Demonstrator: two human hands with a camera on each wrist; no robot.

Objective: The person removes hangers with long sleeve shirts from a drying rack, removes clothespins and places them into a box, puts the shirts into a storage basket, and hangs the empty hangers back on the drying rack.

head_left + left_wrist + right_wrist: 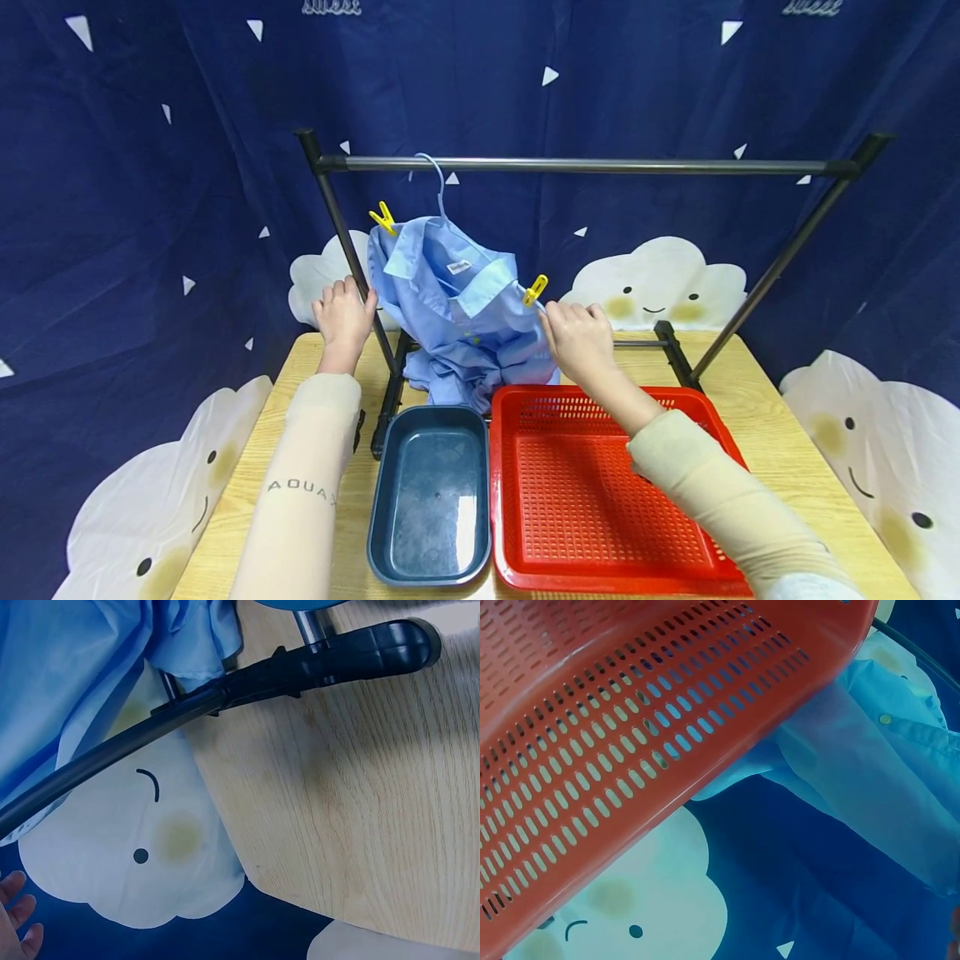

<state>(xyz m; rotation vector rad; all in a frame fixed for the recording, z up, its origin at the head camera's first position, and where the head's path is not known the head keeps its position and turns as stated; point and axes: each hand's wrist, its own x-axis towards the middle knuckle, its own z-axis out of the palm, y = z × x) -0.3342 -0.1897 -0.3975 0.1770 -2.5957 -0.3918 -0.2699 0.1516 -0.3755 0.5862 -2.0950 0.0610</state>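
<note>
On a wooden table (765, 425) are set blue tray (431, 500), red basket (577, 500) crossed by sleeve (720, 492), and black rack (600, 166) with blue shirt (431, 312) hung, hanger (441, 202) gripped by right hand (581, 337), left hand (345, 317) loosely curled beside rack.

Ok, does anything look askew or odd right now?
Yes, the shirt hangs askew: its hanger slopes down toward the right hand, putting the right clip well below the left clip. The shirt's lower part is also bunched behind the blue tub. Nothing looks spilled.
</note>
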